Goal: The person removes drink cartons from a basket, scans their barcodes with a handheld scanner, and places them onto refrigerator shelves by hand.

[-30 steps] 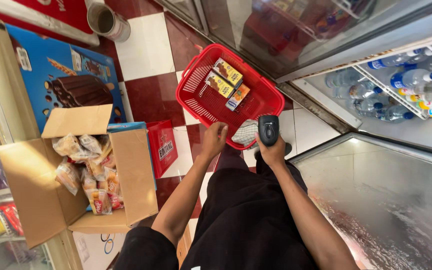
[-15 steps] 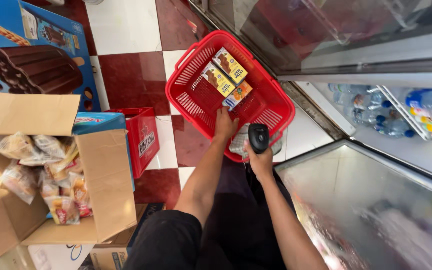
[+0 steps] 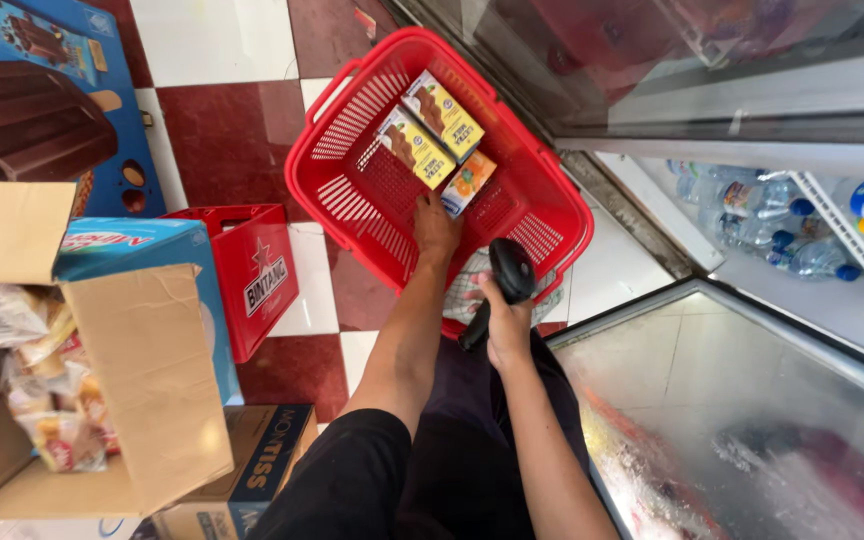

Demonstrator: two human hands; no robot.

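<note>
A red plastic shopping basket (image 3: pixel 352 75) stands on the red and white tiled floor. Inside lie two yellow-brown drink cartons (image 3: pixel 442 112) side by side and a smaller orange carton (image 3: pixel 469 183). My left hand (image 3: pixel 435 228) reaches down into the basket, its fingertips touching the near end of the orange carton. My right hand (image 3: pixel 507 325) hovers over the basket's near rim, gripping a black handheld barcode scanner (image 3: pixel 510 272) whose head points toward the basket. A patterned packet (image 3: pixel 467 290) lies under the scanner, mostly hidden.
At left, an open cardboard box (image 3: pixel 142 370) holds several snack packets; a red crate (image 3: pixel 257 275) stands beside it. A glass-lidded chest freezer (image 3: pixel 752 420) fills the lower right. A cooler with water bottles (image 3: pixel 782 220) is at right. A blue ice-cream freezer (image 3: pixel 42 110) is upper left.
My left hand has moved from the basket's near rim deeper inside, up to the orange carton. The right hand keeps hold of the scanner. My view has moved closer to the basket.
</note>
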